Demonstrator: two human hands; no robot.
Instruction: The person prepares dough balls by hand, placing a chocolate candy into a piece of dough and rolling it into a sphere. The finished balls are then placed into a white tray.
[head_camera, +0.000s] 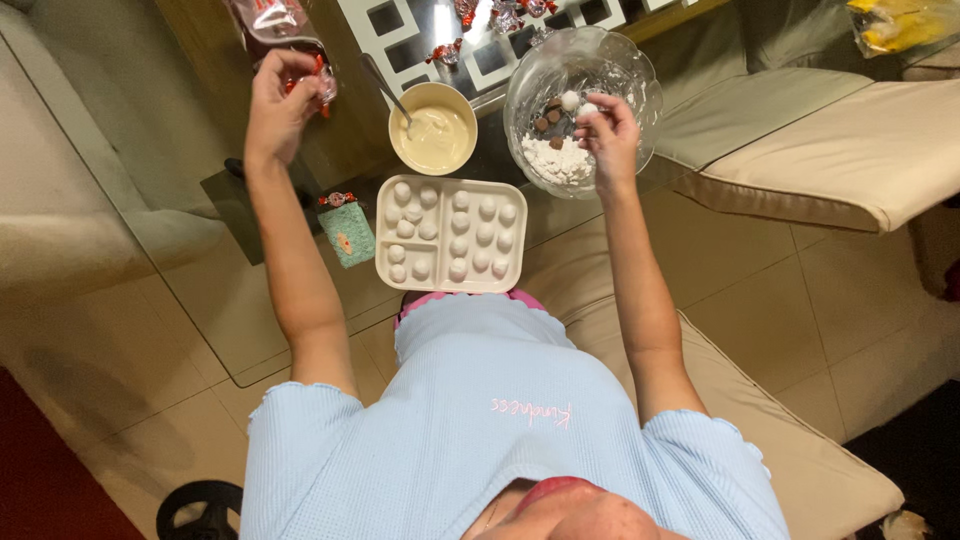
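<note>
Hands (440, 120) above cluttered glass table (250, 300), tiled floor (870, 330).

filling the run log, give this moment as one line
left hand: holds wrapper | right hand: pinches ball in bowl | tray: rows of balls

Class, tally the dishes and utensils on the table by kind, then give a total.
Divided white tray: 1
Cream-filled bowl: 1
Clear glass bowl: 1
Spoon: 1
Total: 4
</note>
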